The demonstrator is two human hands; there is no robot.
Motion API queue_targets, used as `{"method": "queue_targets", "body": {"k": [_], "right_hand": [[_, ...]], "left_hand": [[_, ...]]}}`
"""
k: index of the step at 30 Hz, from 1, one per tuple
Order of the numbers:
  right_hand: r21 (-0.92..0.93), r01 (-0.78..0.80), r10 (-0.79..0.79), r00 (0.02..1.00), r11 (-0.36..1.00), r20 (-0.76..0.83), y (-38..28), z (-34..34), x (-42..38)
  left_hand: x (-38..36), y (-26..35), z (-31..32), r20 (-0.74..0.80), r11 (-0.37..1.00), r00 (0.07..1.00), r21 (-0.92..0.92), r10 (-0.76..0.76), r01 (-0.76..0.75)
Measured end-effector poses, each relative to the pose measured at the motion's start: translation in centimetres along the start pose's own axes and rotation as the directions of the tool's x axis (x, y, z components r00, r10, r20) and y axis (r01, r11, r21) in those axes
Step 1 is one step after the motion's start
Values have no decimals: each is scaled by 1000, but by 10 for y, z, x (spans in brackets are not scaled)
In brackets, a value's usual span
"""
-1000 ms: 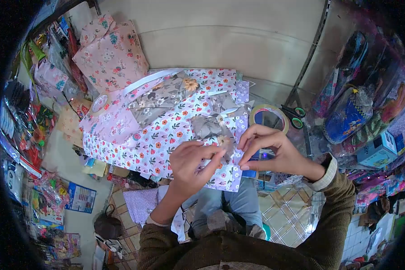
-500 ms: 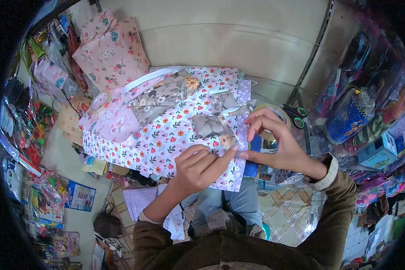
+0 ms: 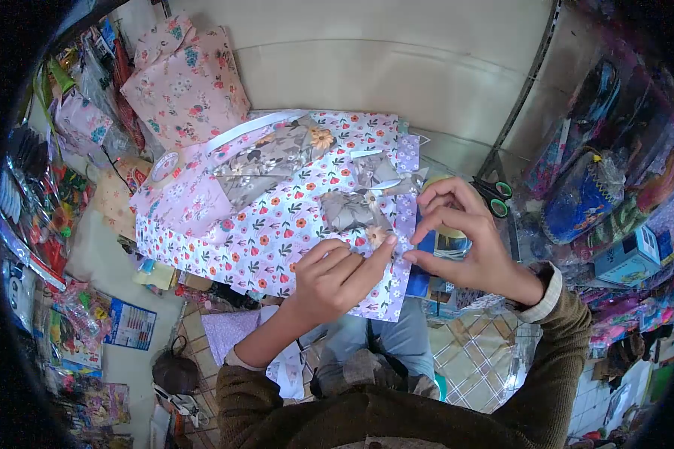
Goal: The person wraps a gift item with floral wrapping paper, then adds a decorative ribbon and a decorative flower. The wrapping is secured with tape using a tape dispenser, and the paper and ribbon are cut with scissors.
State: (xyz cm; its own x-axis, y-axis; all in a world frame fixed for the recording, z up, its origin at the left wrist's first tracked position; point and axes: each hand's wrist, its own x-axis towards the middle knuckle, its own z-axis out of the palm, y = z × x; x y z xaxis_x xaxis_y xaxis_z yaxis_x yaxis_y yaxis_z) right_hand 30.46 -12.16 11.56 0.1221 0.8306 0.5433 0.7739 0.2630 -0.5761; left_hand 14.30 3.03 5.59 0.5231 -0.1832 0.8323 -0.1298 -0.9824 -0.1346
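My left hand (image 3: 335, 280) is over the front part of the flower-printed wrapping paper (image 3: 269, 258). Its index finger reaches toward a small grey floral wrapped piece (image 3: 348, 212), the other fingers are curled, and anything pinched under them is hidden. To the right, my right hand (image 3: 468, 238) hovers by the paper's lilac edge with thumb and fingers bent and apart; I see nothing clear between them. The two hands' fingertips are close but separate. A larger grey floral wrapped piece (image 3: 266, 161) lies farther back on the paper, beside a white strip (image 3: 254, 129).
Scissors with green-ringed handles (image 3: 494, 198) lie right of my right hand. A tape roll (image 3: 166, 166) rests on the paper's left side. A pink floral bag (image 3: 187, 90) stands at the back left. Packaged goods (image 3: 584, 194) crowd the right side.
My right hand has shifted slightly right and its fingers have curled in a little. My left hand has barely moved. The papers lie as before.
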Motion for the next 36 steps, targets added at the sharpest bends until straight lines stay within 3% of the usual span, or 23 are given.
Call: {"method": "queue_targets", "body": {"k": [9,24,36], "right_hand": [[-25,-87,84,992,996,-98,3,4,1],[134,-192,193,981,972,8,10,1,1],[108,-207,207,978,972,8,20,1,0]], "left_hand": [[0,10,9,-49,999,998,-13,-45,45],[6,15,8,41,999,998,-6,-40,40],[7,17,9,55,1000,998,26,-17,15]]}}
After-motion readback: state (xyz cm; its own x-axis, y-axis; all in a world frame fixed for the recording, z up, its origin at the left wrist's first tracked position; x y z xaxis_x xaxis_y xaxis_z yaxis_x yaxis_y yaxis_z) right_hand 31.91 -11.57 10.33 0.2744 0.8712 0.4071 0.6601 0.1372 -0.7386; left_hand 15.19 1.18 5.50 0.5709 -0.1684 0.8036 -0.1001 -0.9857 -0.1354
